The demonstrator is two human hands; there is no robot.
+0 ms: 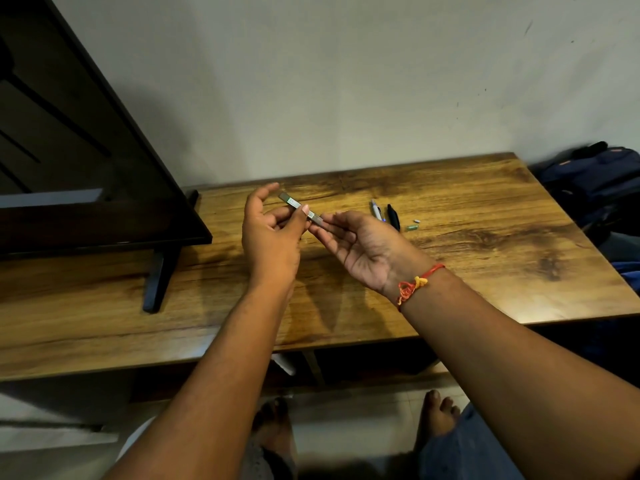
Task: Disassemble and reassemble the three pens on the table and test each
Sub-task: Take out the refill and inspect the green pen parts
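Observation:
Above the wooden table (467, 209), my left hand (270, 233) pinches a greenish pen barrel (294, 203) between thumb and fingers. The barrel slants up to the left. My right hand (363, 247), palm up, holds the barrel's lower right end with its fingertips. On the table to the right lie a white pen (376, 210) and a black pen (393, 217), side by side. Just right of them sit a small green pen part (412, 227) and a tiny white piece (417, 221).
A dark flat screen (86, 150) on a stand (161, 271) fills the left of the table. A dark blue backpack (595, 181) lies past the table's right edge. A wall runs behind the table. My bare feet (440, 414) show on the floor below.

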